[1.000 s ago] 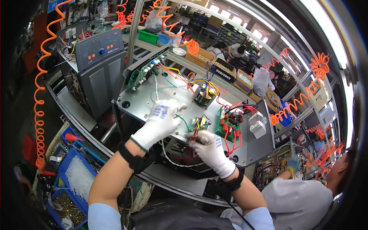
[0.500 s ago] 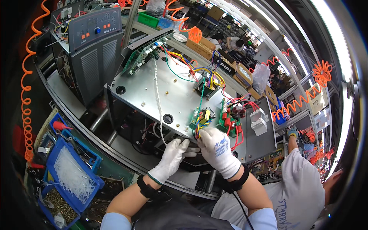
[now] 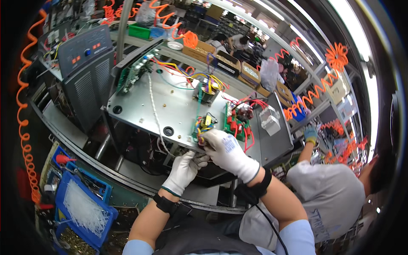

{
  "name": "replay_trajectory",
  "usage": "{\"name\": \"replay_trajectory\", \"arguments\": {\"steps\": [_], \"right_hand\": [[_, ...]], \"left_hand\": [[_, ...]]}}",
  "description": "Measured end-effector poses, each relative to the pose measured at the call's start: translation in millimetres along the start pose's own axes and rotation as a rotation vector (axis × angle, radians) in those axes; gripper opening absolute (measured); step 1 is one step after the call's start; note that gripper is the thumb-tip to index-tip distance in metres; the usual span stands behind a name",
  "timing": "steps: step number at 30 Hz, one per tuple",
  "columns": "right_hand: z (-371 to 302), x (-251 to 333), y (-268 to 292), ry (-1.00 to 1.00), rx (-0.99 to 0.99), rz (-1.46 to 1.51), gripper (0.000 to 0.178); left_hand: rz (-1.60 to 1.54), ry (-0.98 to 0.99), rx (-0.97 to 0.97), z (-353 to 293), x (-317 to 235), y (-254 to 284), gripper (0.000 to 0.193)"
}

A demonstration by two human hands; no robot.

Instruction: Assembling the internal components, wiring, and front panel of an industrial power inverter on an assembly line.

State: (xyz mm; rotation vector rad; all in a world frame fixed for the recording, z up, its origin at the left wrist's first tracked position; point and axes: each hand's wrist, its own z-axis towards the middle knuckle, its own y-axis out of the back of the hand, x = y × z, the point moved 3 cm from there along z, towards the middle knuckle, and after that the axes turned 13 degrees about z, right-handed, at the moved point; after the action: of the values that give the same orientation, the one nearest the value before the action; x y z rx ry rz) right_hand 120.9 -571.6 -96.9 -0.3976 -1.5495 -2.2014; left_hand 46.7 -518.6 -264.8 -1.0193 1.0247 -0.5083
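Observation:
A silver metal chassis plate lies before me, with parts mounted on it. My right hand, in a white glove, is closed at the plate's front edge, its fingers on a bundle of coloured wires beside a small green circuit board. Just left of it and lower, my gloved left hand pinches below the edge; whatever lies in its fingertips is hidden. A white twisted wire runs down across the plate toward that hand. Right of the small board stands another green board with red parts.
Blue bins at lower left hold white cable ties and small metal hardware. A grey machine housing stands at left. Orange coiled hoses hang on both sides. At right, a co-worker in a grey shirt reaches forward with a gloved hand.
The whole view has shifted, so the plate sits further left. My right hand stays at the wire bundle, its fingers slightly lower over the edge. My left hand keeps its pinch beside it.

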Motion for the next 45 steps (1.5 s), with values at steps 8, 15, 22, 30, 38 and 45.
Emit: {"name": "replay_trajectory", "arguments": {"steps": [8, 15, 22, 30, 38, 45], "right_hand": [[-7.8, 24.1, -0.1, -0.084, 0.008, -0.231, 0.023], [17.1, 46.6, -16.9, -0.023, 0.418, -0.719, 0.018], [0.9, 18.7, -5.4, 0.017, 0.131, -0.443, 0.017], [-18.2, 1.9, -3.2, -0.175, -0.221, 0.137, 0.023], [6.9, 22.9, 4.8, -0.033, 0.16, -0.321, 0.005], [-10.5, -5.3, -1.8, -0.329, -0.193, 0.297, 0.015]], "left_hand": [[0.372, 0.008, -0.063, -22.7, -24.0, -33.8, 0.035], [0.629, -0.136, -0.434, -37.0, -35.9, -49.3, 0.018], [0.933, -0.343, -0.429, -22.0, -58.8, -71.5, 0.021], [1.577, -0.324, -0.373, -18.4, -95.0, -72.1, 0.021], [1.502, -0.431, -0.123, -20.1, -105.7, -85.3, 0.024], [1.994, -0.438, -0.15, 1.5, -115.1, -97.3, 0.014]]}}
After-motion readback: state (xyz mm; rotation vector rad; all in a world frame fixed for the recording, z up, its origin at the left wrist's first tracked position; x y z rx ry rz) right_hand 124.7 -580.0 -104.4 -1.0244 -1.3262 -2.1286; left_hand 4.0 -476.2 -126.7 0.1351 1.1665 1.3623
